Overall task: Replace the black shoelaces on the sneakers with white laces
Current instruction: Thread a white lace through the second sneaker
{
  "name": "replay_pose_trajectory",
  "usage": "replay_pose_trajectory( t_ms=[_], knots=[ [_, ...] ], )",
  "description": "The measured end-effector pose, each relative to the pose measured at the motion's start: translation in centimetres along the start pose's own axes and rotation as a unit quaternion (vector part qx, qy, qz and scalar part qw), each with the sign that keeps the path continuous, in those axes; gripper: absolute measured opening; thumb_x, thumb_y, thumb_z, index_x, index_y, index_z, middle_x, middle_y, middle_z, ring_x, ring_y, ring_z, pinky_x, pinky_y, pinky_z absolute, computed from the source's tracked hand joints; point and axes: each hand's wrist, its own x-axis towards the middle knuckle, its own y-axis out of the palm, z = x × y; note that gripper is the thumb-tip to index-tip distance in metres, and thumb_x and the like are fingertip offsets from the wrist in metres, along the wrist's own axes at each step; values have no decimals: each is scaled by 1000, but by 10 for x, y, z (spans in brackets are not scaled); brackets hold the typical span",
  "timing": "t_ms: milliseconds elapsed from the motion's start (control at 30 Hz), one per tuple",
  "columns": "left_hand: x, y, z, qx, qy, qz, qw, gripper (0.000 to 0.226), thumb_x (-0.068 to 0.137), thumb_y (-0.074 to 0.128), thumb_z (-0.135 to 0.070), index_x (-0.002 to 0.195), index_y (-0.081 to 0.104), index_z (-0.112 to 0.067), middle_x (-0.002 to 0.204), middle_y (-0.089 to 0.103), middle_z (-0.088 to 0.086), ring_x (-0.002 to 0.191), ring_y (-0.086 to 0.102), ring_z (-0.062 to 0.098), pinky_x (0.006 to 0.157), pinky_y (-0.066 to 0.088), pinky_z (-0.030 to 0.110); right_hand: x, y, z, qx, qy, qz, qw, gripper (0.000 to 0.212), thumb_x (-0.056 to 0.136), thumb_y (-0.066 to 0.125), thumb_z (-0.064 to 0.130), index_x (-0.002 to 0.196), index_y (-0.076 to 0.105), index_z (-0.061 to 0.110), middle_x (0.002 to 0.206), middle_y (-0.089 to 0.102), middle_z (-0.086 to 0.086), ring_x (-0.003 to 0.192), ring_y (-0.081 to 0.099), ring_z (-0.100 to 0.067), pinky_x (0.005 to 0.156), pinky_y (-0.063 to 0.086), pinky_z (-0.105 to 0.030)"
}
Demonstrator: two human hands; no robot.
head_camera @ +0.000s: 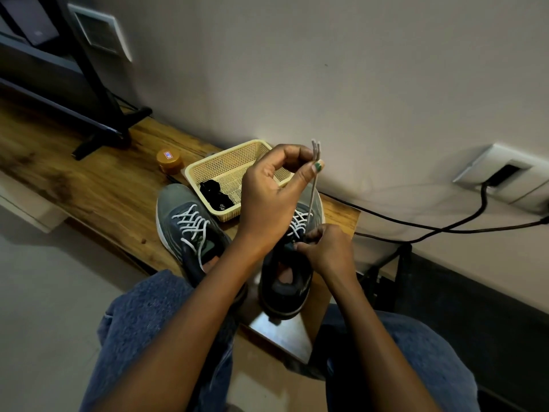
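Knees up close, second sneaker nearly laced.
Left hand pinches both white lace ends up; right hand grips the eyelets; tying probably comes next.

Two sneakers sit side by side before a basket on the bench.

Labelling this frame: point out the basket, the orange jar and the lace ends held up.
basket [205, 165]: head view, far-left rim.
orange jar [170, 160]: head view, lid.
lace ends [315, 147]: head view, tips above the left hand's pinch.
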Motion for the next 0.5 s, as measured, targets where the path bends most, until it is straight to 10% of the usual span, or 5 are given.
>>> replay_pose_trajectory(
  t_ms=[167, 367, 500],
  knots=[
    [0, -1, 2, 10, -3, 11, 1000, 15, 85, 70, -8, 92, 66, -21, 88, 68, -8, 87, 65, 7, 81, 56, 30, 2, -2, -1, 7, -46, 7, 999, 42, 72, 83, 26, 105, 58, 16, 98, 62, -5, 86, 58, -19, 69, 47, -33],
    [-2, -1, 2, 11, -10, 28, 999, 15, 85, 70, -3, 92, 67, -16, 86, 69, -8, 83, 64, 0, 73, 50, 14, -16, -24, 33, 221, -179, 11, 959, 22, 84, 70, 14, 102, 62, 24, 99, 67, 7, 92, 61, -1, 82, 51, -26],
    [-3, 0, 2, 18, -9, 30, 999, 15, 84, 71, -4, 91, 68, -17, 84, 70, -9, 81, 64, 0, 76, 49, 15, -27, -32, 42, 342, -212, 20, 915, 12, 91, 60, 7, 100, 67, 8, 97, 69, -18, 94, 65, -29, 81, 53, -38]
  ],
)
